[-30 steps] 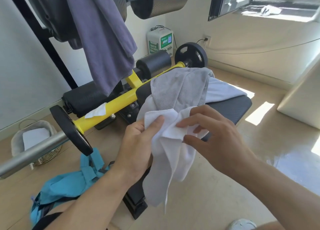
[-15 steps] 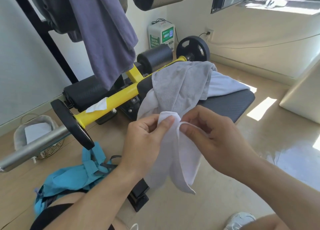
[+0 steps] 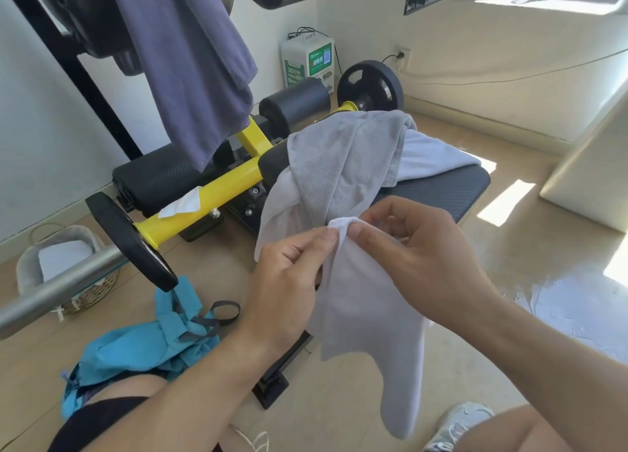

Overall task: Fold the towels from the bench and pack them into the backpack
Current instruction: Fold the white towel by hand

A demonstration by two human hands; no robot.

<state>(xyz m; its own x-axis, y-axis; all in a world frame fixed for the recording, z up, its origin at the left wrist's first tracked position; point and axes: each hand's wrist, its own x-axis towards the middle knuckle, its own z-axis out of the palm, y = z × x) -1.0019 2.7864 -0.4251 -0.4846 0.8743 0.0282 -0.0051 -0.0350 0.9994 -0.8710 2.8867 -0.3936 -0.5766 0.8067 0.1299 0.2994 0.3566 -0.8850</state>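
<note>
A white towel hangs in front of the bench, its top edge pinched between both hands. My left hand pinches it from the left, my right hand from the right, fingertips almost meeting. Behind them a grey towel lies draped over the black bench pad, with another white towel under it. The blue backpack lies crumpled on the floor at lower left, beside my knee.
A yellow bench frame with black weight plates and a steel bar crosses the left side. A purple-grey cloth hangs from the rack above. A wicker basket stands at far left. A white block stands at right.
Both hands have gathered the white towel's top edge and drawn together. The towel has lifted clear and now hangs lower and longer below the hands.
</note>
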